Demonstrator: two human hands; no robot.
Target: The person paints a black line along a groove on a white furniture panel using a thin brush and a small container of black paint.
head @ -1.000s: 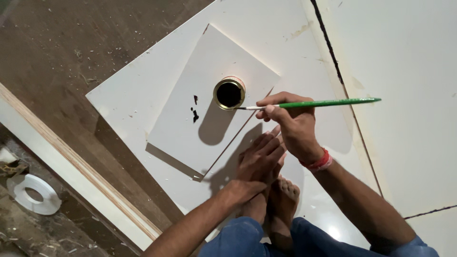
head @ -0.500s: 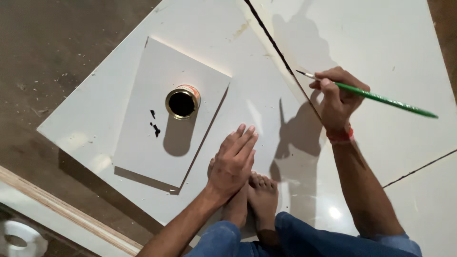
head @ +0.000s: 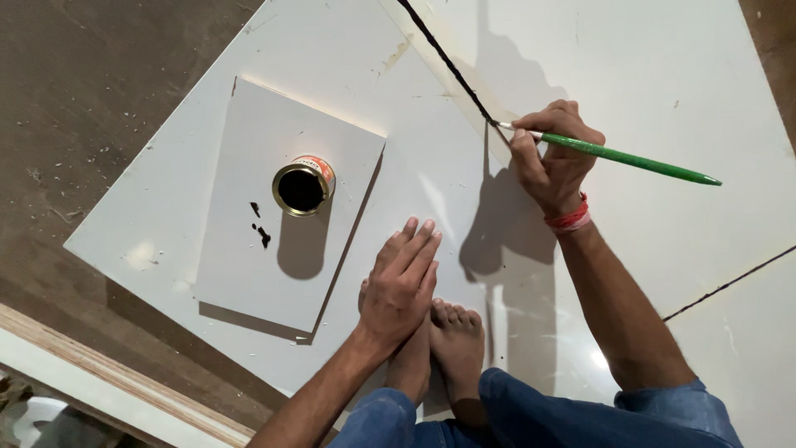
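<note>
Right hand [head: 554,162] moved brush [head: 622,155] onto seam | bristle tip indistinct

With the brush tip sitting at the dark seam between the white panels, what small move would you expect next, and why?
Probably a short stroke down along the dark seam. The right hand holds the green brush with its tip at the lower end of the blackened stretch, and the left hand lies flat on the white panel.

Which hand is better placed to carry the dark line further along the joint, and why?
The right hand. It grips the green brush, whose tip sits on the dark line in the joint. The left hand lies flat and empty on the white board, away from the line.
</note>
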